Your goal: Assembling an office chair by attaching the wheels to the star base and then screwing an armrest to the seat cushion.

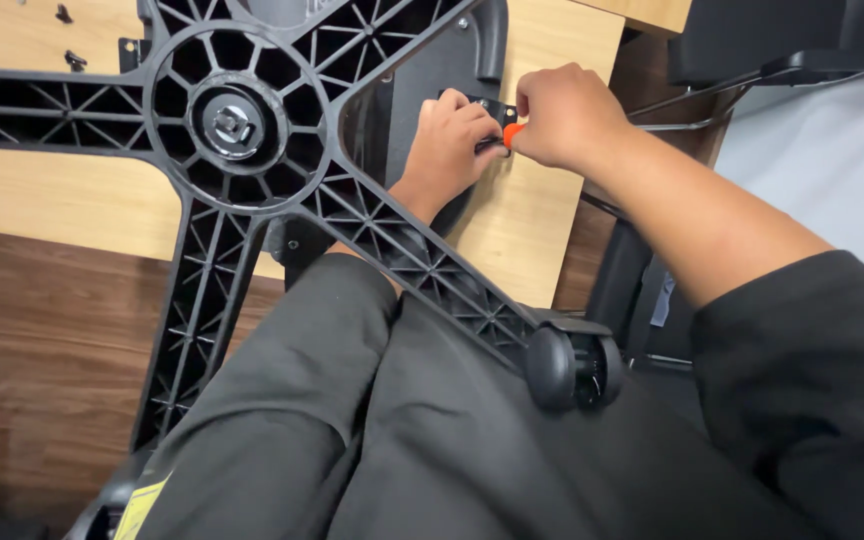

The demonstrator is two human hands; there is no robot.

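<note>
A pale wood-grain bench (62, 200) over a darker wood floor (42, 330) carries an upturned office chair, whose ribbed black plastic star base (242, 130) lies across the person's lap, one caster (572, 368) hanging free, probably to expose the underside. The left hand (449, 145) curls against a small black metal bracket (484, 106) on the seat underside, steadying it. The right hand (564, 115) closes around an orange-handled screwdriver (512, 133) meeting the bracket.
</note>
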